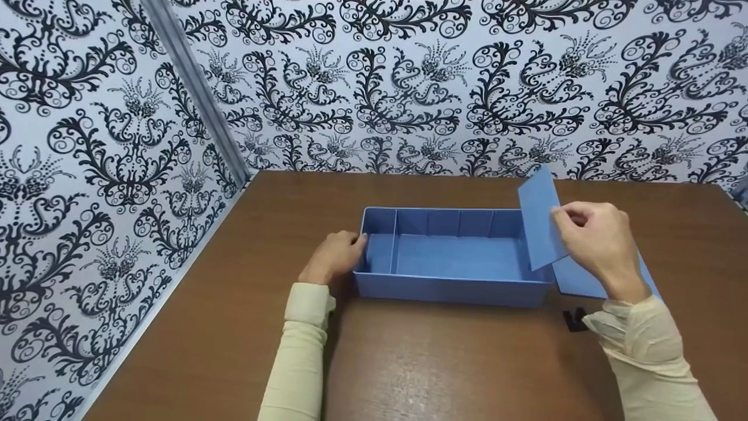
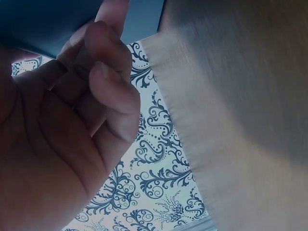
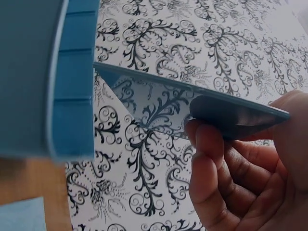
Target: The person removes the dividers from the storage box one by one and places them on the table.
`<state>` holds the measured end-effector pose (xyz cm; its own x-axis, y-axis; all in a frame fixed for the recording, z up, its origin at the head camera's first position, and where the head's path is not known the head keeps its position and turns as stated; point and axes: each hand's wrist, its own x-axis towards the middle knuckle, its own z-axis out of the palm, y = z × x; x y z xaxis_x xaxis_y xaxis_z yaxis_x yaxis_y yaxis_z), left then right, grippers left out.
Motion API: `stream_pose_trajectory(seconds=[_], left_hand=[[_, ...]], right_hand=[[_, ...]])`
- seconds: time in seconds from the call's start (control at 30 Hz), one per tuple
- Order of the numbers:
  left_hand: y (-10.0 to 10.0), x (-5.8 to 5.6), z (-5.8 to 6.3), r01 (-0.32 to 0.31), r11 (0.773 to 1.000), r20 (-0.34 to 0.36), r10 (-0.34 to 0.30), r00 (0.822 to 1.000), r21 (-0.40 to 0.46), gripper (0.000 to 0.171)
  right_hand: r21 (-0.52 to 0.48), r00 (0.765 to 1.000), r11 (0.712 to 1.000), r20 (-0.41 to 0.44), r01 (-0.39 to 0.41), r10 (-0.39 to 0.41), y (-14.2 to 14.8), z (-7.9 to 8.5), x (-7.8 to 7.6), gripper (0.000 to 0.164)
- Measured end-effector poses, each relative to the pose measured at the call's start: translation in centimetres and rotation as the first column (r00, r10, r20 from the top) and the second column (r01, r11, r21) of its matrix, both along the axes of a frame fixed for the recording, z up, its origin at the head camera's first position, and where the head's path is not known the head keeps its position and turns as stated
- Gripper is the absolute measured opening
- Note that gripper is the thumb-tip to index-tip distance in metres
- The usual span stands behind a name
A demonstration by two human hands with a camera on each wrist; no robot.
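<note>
A long blue plastic box (image 1: 453, 290) stands on the table, with one divider (image 1: 395, 242) upright in its left part. My left hand (image 1: 338, 254) grips the box's left end wall at the rim. In the left wrist view, the left hand's (image 2: 72, 110) fingers are curled against the dark blue box (image 2: 38, 24). My right hand (image 1: 599, 240) pinches a thin blue divider panel (image 1: 539, 216) by its edge, tilted at the box's right end. The right wrist view shows this glossy panel (image 3: 159, 103) between the right hand's (image 3: 240, 173) thumb and fingers.
Another flat blue panel (image 1: 575, 280) lies on the table right of the box, partly under my right wrist. Small black pieces (image 1: 575, 320) lie in front of it. Behind the brown table (image 1: 280, 199) rises a wall (image 1: 409, 88) with black scroll patterns.
</note>
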<state>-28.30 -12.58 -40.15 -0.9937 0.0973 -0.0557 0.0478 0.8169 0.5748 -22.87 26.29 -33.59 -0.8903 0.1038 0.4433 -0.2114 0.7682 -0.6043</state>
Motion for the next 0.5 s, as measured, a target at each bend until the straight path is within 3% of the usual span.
stream_pose_trajectory(seconds=[0.27, 0.5], left_hand=[[0.0, -0.2, 0.0, 0.011, 1.000, -0.013, -0.011, 1.000, -0.016, 0.041], [0.0, -0.3, -0.1, 0.020, 0.999, -0.035, -0.021, 0.999, -0.033, 0.041]], right_hand=[[0.029, 0.998, 1.000, 0.058, -0.001, -0.001, 2.6, -0.3, 0.2, 0.035], [0.089, 0.995, 0.994, 0.081, 0.056, -0.063, 6.3, 0.1, 0.9, 0.038]])
